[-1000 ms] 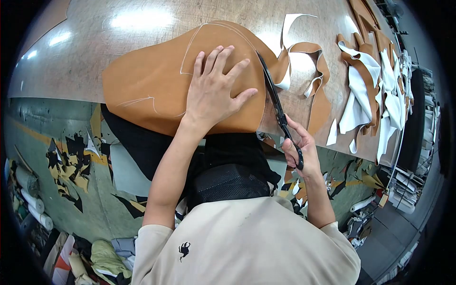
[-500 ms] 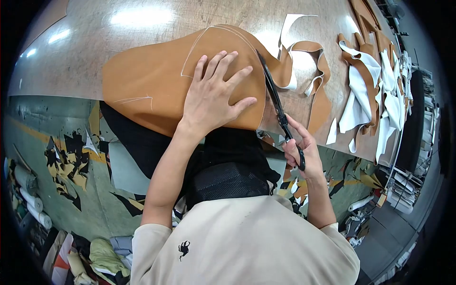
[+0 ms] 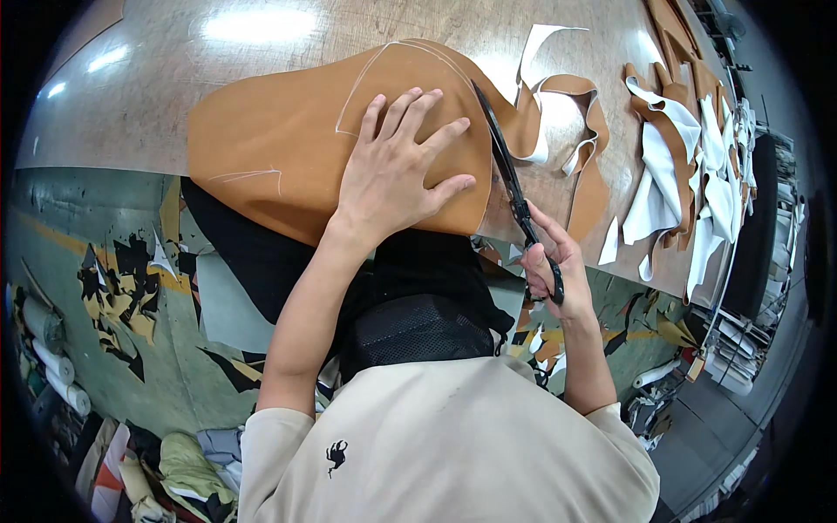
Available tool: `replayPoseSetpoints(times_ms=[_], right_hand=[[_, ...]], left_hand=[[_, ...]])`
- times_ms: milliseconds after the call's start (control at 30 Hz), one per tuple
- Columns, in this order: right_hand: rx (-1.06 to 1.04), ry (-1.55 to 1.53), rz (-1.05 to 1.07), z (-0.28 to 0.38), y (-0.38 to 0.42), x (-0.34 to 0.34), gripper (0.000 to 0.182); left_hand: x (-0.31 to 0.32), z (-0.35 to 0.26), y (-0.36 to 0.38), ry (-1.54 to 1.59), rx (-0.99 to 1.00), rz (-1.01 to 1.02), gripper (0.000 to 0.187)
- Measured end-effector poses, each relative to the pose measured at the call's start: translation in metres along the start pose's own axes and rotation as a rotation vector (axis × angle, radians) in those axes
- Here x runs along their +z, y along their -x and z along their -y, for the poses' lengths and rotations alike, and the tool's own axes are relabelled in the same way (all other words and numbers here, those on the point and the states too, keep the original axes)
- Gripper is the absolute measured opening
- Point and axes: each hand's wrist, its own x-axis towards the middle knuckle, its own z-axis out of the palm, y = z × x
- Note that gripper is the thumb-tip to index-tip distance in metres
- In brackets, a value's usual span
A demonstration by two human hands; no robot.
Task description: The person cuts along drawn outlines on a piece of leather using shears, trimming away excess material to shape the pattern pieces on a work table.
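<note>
A tan leather-like sheet (image 3: pixel 261 131) with white chalk lines lies on the table and hangs over its near edge. My left hand (image 3: pixel 397 174) rests flat on it, fingers spread. Wrapped around the handles of long black scissors (image 3: pixel 503 161) is my right hand (image 3: pixel 558 261). The blades lie along the sheet's right edge, tips pointing away from me near the chalk curve. From that edge a cut tan strip with a white underside (image 3: pixel 593 187) curls off to the right.
The wooden table (image 3: pixel 349 26) carries a heap of tan and white offcuts (image 3: pixel 658 174) at the right. Dark and tan scraps (image 3: pixel 122 296) litter the green floor at left. Fabric rolls (image 3: pixel 65 375) and folded cloth (image 3: pixel 196 471) lie at the lower left.
The scissors' tips have advanced slightly farther away along the sheet's edge, and my right hand has shifted a little. My left hand stays flat on the sheet, which has barely moved.
</note>
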Motion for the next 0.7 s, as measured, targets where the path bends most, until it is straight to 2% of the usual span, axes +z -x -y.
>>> replayPoseSetpoints(times_ms=[700], right_hand=[[0.003, -0.037, 0.044, -0.0074, -0.0021, -0.0101, 0.087]], left_hand=[[0.0001, 0.001, 0.0004, 0.003, 0.003, 0.017, 0.064]])
